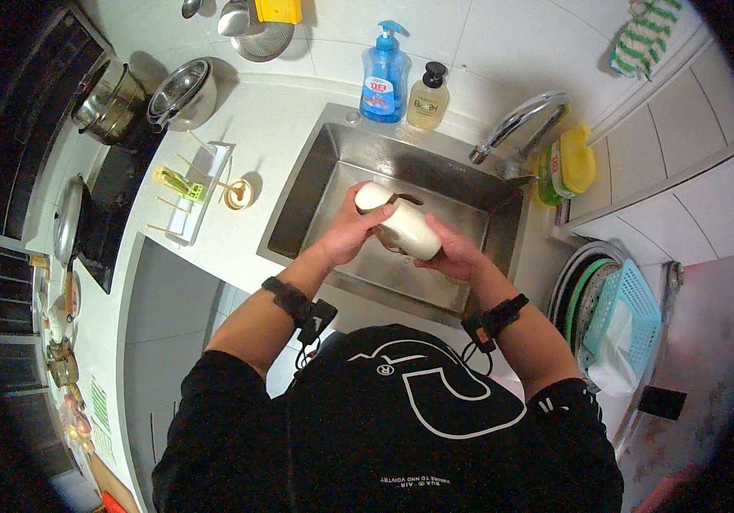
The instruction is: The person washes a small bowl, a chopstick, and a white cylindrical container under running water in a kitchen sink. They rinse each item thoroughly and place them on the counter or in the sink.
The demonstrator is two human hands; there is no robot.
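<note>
Both of my hands are above the stainless steel sink [347, 282]. Between them is a smooth whitish cylindrical object [413, 229] with a shorter rounded white section [374, 195] at its upper left. Dark brown parts show beside and under it; what it is I cannot tell. My left hand [355, 227] grips the shorter section, its thumb lying across where the two sections meet. My right hand [453, 249] wraps the lower right end of the longer section. The fingers beneath are partly hidden.
Behind the sink stand a blue pump bottle [383, 83], a soap bottle [428, 99] and a chrome faucet [521, 122]. A yellow-green jug [565, 167] is at right, above a light-blue plastic basket [630, 308]. Leftward are a small cup [238, 194], a white rack with sticks [213, 170] and metal bowls [184, 96].
</note>
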